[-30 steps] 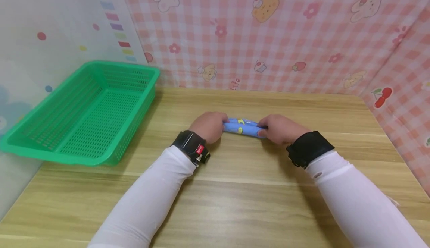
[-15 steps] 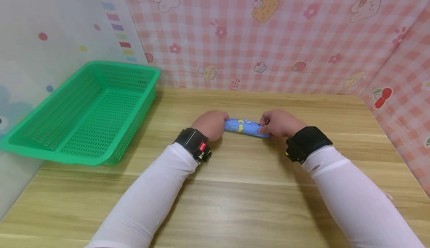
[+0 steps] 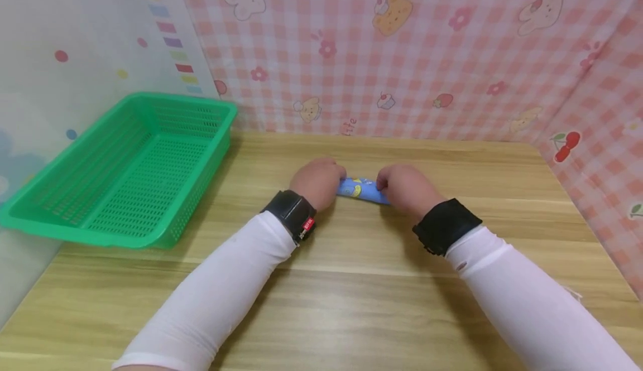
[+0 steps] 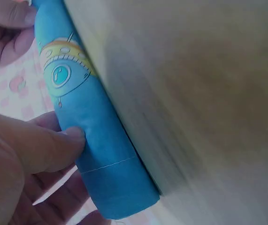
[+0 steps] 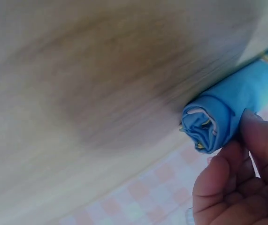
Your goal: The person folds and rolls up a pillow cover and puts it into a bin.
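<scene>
A blue cloth [image 3: 359, 189] with a yellow cartoon print lies rolled into a short tube on the wooden table. At its left end, my left hand [image 3: 317, 184] grips it; the left wrist view shows the thumb [image 4: 72, 140] pressed on the roll near a stitched hem, fingers behind it. My right hand [image 3: 409, 189] holds the other end and hides it in the head view. The right wrist view shows the spiral of layers at that end of the rolled cloth [image 5: 241, 96], with thumb and fingers pinching just beside it.
A green plastic basket [image 3: 223, 136] with slotted walls stands at the left of the table [image 3: 341, 315]. A pink checked wall covering [image 3: 427, 64] with cartoon prints rises behind the table and along its right side.
The loose fold behind the roll, seen a second ago, has been taken up into a single tube. My right hand has lifted its fingers, then come back in leftward over the right end.
</scene>
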`<action>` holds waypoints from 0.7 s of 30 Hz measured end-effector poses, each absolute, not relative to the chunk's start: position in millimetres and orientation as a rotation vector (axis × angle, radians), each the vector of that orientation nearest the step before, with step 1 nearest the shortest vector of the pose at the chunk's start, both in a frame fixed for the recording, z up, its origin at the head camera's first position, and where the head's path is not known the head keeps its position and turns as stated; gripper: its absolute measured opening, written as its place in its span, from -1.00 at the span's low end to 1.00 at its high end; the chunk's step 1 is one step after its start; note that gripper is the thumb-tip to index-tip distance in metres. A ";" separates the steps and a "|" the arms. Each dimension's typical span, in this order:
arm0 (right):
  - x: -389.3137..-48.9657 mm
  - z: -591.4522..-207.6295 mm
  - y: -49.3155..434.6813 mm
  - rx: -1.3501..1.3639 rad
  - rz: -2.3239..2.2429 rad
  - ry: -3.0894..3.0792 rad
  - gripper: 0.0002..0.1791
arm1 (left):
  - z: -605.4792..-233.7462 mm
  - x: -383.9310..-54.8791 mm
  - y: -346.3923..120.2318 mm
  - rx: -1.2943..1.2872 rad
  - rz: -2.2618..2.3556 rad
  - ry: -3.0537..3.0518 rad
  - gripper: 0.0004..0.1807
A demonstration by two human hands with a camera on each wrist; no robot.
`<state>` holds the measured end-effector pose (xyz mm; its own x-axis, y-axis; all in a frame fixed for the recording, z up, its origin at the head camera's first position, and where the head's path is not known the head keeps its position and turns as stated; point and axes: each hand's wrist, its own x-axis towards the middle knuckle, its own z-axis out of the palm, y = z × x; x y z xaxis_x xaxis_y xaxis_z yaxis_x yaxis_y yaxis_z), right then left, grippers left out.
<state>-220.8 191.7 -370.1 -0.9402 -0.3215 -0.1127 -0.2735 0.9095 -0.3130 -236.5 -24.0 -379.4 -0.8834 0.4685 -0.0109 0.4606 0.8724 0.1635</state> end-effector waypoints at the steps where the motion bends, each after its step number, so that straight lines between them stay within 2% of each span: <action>1: -220.0 -370.5 190.1 -0.473 -0.423 2.917 -0.83 | -379.2 -235.1 -23.8 0.764 0.213 3.009 -0.70; 12: -210.2 -373.7 192.4 -0.666 -0.331 2.926 -0.73 | -373.1 -230.2 -26.9 0.841 0.126 2.932 -0.68; 21: -214.8 -376.1 192.5 -0.631 -0.333 2.921 -0.80 | -377.7 -235.8 -26.9 0.811 0.184 2.913 -0.69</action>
